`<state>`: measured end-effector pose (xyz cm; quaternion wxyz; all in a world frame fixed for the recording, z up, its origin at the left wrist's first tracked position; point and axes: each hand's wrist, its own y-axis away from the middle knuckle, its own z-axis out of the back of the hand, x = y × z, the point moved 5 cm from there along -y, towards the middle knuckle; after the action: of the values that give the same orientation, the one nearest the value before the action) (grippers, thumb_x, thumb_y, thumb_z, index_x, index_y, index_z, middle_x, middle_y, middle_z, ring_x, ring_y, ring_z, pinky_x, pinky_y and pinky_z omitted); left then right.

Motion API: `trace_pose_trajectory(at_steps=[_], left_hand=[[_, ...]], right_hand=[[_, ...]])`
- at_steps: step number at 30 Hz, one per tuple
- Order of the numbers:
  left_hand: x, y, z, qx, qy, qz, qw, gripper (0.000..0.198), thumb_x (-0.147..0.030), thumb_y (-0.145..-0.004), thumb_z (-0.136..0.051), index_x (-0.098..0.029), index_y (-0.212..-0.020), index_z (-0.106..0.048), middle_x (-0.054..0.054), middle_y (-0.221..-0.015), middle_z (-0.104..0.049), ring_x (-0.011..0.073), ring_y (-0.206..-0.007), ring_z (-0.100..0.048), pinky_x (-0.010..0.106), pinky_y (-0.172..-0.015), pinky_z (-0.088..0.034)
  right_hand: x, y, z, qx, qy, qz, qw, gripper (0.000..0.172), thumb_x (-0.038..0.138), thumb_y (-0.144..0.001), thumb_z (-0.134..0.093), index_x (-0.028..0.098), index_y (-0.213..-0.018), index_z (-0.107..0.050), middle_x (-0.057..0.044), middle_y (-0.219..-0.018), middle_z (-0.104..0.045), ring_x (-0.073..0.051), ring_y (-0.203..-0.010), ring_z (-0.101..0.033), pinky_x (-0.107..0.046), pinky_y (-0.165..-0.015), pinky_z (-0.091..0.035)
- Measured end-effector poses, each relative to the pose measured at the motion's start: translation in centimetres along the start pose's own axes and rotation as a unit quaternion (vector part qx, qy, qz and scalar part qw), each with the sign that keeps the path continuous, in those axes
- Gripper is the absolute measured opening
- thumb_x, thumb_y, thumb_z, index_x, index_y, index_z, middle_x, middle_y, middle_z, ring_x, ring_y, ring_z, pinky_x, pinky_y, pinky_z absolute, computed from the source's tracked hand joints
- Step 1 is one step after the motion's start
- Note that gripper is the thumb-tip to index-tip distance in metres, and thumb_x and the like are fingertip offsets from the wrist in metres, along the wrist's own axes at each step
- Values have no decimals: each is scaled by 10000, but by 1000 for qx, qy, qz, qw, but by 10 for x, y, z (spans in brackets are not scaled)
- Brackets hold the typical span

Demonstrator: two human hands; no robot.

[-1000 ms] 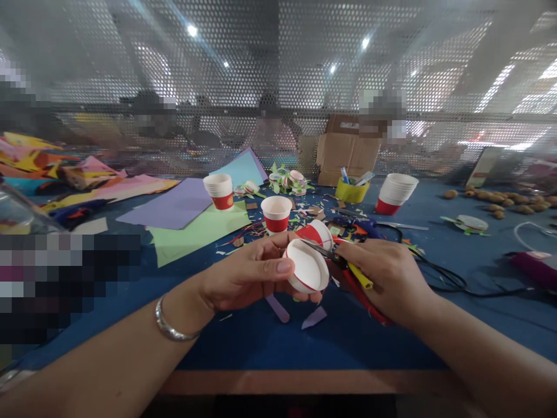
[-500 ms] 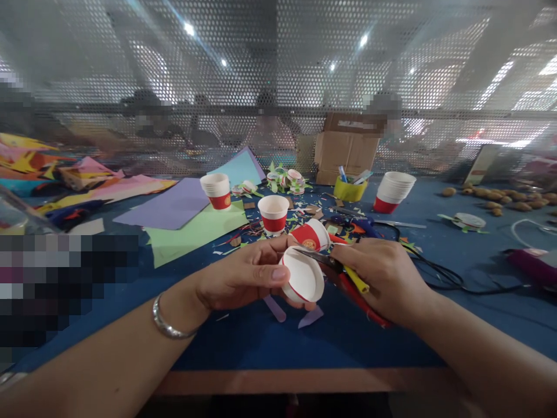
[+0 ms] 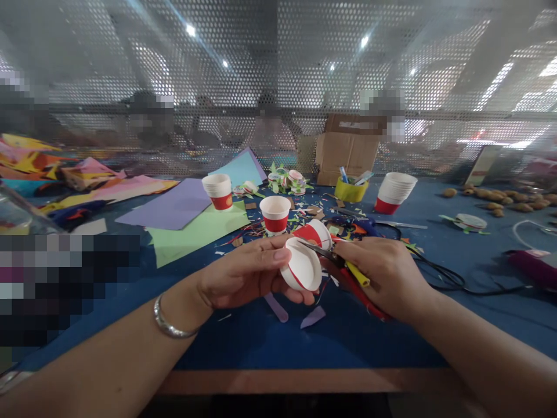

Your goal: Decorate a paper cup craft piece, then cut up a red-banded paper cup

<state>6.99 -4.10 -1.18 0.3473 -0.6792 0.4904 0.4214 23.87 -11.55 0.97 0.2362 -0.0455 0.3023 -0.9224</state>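
Observation:
Between the thumb and fingers of my left hand (image 3: 248, 267) is the cut-down bottom of a paper cup (image 3: 303, 267), its white inside facing me. My right hand (image 3: 383, 267) is closed round scissors (image 3: 361, 290) with red and yellow handles. Their dark blades lie at the upper rim of the cup bottom. Just behind the blades is a tilted red and white cup piece (image 3: 314, 233); whether it is still joined to the bottom I cannot tell. Beyond my hands an upright paper cup (image 3: 275, 215) stands among paper scraps.
Stacked cups (image 3: 217, 193) stand on green paper (image 3: 195, 238) at left, and another cup stack (image 3: 395, 193) at right. A yellow pen holder (image 3: 350, 189) is before a cardboard box (image 3: 347, 157). Black cable (image 3: 439, 276) lies right of my right hand. Purple scraps (image 3: 313, 317) lie in front.
The cup bottom has tilted in my left hand, and the scissors have shifted slightly along its rim. The upright cup and stacks stay in place.

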Motion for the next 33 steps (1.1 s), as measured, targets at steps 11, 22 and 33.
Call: trace_pose_trajectory(at_steps=[11, 22, 33], left_hand=[[0, 1, 2, -8, 12, 10, 1000, 413, -368, -911, -679, -117, -1228, -596, 156, -1082, -730, 239, -962, -756, 268, -821, -604], [-2, 2, 10, -77, -10, -14, 997, 403, -398, -856, -740, -150, -1139, -596, 87, -1018, -681, 184, -875, -697, 256, -750, -566], [5, 1, 9, -76, 0, 33, 997, 478, -370, -771, -833, -178, -1130, -583, 52, -976, -671, 164, -831, -662, 258, -720, -552]], right_hand=[[2, -2, 3, -15, 50, 0, 999, 167, 101, -830, -508, 171, -777, -650, -5, -564, -621, -158, -494, -525, -288, -526, -301], [-3, 2, 1, -22, 11, -19, 1000, 159, 145, -879, -524, 168, -873, -681, -18, -617, -659, -158, -526, -542, -275, -532, -323], [4, -1, 4, -8, 3, -1, 1000, 148, 157, -884, -549, 160, -910, -694, -26, -673, -695, -176, -550, -557, -295, -545, -349]])
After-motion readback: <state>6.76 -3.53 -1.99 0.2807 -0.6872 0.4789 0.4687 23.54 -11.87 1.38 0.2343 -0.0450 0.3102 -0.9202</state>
